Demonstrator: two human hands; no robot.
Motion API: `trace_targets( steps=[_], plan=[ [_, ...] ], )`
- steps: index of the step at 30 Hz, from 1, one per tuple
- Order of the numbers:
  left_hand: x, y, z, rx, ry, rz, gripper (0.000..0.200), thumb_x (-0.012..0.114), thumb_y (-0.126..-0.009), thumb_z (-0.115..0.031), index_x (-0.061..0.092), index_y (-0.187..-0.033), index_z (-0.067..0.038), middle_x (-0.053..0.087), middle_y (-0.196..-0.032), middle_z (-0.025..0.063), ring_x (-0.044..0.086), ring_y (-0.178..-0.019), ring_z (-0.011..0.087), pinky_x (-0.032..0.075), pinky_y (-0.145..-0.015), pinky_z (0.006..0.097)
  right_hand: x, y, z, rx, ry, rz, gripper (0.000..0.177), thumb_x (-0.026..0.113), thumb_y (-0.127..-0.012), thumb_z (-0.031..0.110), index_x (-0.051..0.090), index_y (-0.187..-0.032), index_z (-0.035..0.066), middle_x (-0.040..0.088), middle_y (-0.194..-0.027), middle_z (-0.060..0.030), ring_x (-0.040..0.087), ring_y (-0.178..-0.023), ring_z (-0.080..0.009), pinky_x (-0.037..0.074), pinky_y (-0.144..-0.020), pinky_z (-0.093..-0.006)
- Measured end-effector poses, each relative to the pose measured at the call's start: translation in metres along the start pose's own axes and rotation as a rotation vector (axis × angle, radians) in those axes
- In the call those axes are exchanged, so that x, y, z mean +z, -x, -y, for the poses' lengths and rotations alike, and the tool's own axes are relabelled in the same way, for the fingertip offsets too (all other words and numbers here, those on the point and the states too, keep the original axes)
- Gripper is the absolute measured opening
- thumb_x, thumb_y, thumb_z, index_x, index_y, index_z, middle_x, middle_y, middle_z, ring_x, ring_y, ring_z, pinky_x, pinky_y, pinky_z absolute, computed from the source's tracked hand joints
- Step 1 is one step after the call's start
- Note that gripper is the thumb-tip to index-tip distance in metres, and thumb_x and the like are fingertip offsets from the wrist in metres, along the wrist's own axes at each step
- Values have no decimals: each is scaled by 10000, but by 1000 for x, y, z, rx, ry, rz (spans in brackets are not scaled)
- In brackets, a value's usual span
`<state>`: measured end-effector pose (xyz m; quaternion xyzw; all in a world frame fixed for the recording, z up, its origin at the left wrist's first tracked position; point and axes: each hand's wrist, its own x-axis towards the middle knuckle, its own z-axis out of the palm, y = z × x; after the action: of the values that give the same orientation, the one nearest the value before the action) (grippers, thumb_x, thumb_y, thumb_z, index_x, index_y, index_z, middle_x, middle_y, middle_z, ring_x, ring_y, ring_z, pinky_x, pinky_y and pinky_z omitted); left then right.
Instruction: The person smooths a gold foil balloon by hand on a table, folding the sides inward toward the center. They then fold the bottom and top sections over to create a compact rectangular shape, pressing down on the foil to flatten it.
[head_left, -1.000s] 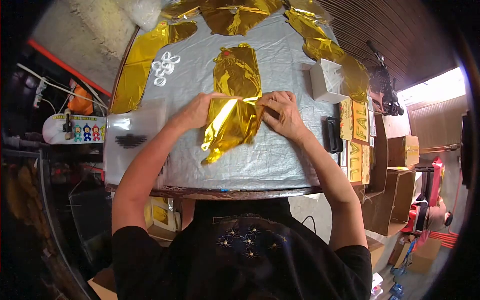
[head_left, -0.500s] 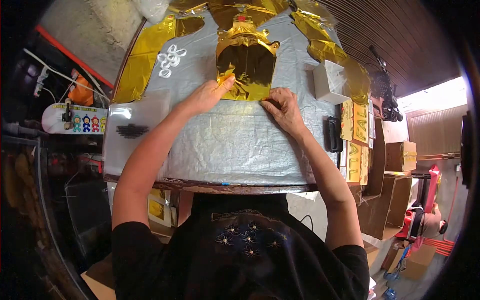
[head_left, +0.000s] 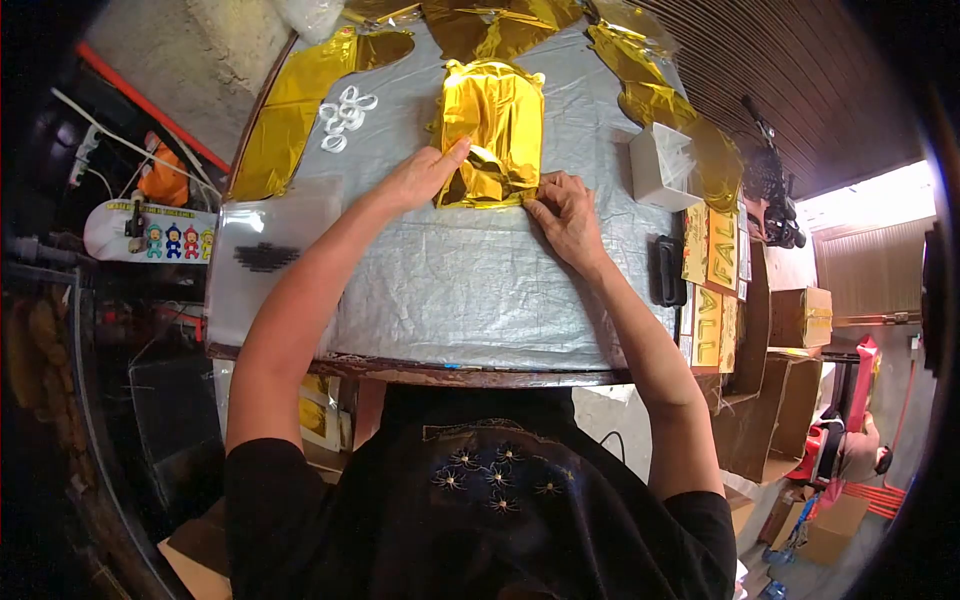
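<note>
A deflated gold foil balloon (head_left: 512, 112), folded into an upright rectangle, lies near the middle of the table. My left hand (head_left: 424, 180) grips its lower left part between thumb and fingers, where the foil is creased and lifted a little. At the lower right corner, my right hand (head_left: 568, 215) has curled fingers pinching the edge of the same foil. The undersides of both hands are hidden.
White rings (head_left: 347, 116) lie to the left, beside a clear plastic sheet stack (head_left: 285, 215). More gold foil (head_left: 290, 100) borders the table. On the right stand a white box (head_left: 655, 165), a black object (head_left: 669, 270) and printed packets (head_left: 712, 290). Another person (head_left: 860, 450) is far right.
The balloon's far part, which stuck out beyond the rectangle, is now folded over toward me. Its top face looks brighter. Both hands remain at the near corners.
</note>
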<state>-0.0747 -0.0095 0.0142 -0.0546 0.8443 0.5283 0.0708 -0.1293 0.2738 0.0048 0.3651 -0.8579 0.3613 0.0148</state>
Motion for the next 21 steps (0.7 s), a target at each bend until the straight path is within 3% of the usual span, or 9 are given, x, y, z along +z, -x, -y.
trace_targets(
  steps=[2, 4, 5, 7, 8, 10, 14, 16, 21],
  plan=[
    [0, 0, 1, -14, -29, 30, 813, 391, -1066, -714, 657, -854, 25, 590, -811, -10, 500, -811, 117, 455, -738, 331, 0, 0, 1, 23, -10, 8, 138, 737, -951, 159, 764, -1054, 71, 667, -1124, -43, 553, -1099, -261, 336, -1075, -439],
    [4, 5, 3, 47, 93, -60, 793, 485, -1044, -681, 685, -886, 69, 545, -636, 98, 517, -719, 191, 471, -710, 399, 1, -1, 3, 34, -23, -8, 125, 752, -928, 154, 761, -1011, 62, 668, -1103, -44, 561, -1092, -268, 342, -1050, -443],
    [3, 7, 8, 47, 92, -58, 793, 485, -1044, -681, 685, -886, 69, 545, -636, 98, 517, -719, 191, 471, -710, 399, 1, -2, 4, 44, -36, -24, 117, 768, -905, 150, 757, -968, 52, 669, -1082, -45, 569, -1086, -274, 349, -1025, -446],
    [0, 10, 21, 77, -36, -69, 648, 624, -1022, -579, 728, -953, 57, 609, -737, 79, 576, -753, 171, 491, -714, 377, 3, -4, 0, 59, -53, -21, 119, 770, -902, 156, 757, -957, 51, 670, -1089, -44, 569, -1086, -276, 348, -1026, -450],
    [3, 19, 16, 74, -37, -65, 648, 624, -1022, -579, 728, -953, 57, 609, -737, 79, 576, -753, 171, 491, -714, 377, 4, -4, -2, 72, -70, -15, 122, 773, -900, 162, 756, -945, 50, 672, -1097, -42, 569, -1087, -278, 346, -1027, -454],
    [13, 40, 8, 266, 21, -181, 493, 751, -972, -446, 752, -1022, 45, 654, -906, 69, 624, -790, 148, 504, -711, 356, 5, -7, -2, 110, -79, -7, 126, 775, -897, 166, 756, -938, 49, 674, -1106, -43, 570, -1089, -279, 345, -1027, -458],
    [20, 40, 13, 221, 41, -223, 416, 801, -934, -359, 754, -1071, 30, 658, -1044, 66, 648, -812, 146, 514, -720, 340, 7, -9, -6, 149, -150, 27, 138, 780, -892, 176, 759, -946, 51, 678, -1132, -46, 564, -1097, -278, 339, -1034, -464],
    [21, 40, 14, 219, -67, -241, 392, 795, -929, -353, 751, -1046, 19, 632, -944, 71, 627, -770, 163, 505, -706, 337, 3, -8, -6, 121, -149, 45, 143, 789, -885, 180, 760, -949, 56, 677, -1136, -44, 559, -1100, -274, 337, -1040, -463],
    [19, 40, 18, 176, -98, -239, 375, 786, -935, -347, 746, -1013, 18, 614, -882, 74, 629, -765, 183, 499, -708, 347, -10, -3, 3, 7, -51, 75, 163, 822, -862, 194, 765, -949, 69, 673, -1151, -36, 546, -1102, -260, 331, -1061, -451]
  ],
)
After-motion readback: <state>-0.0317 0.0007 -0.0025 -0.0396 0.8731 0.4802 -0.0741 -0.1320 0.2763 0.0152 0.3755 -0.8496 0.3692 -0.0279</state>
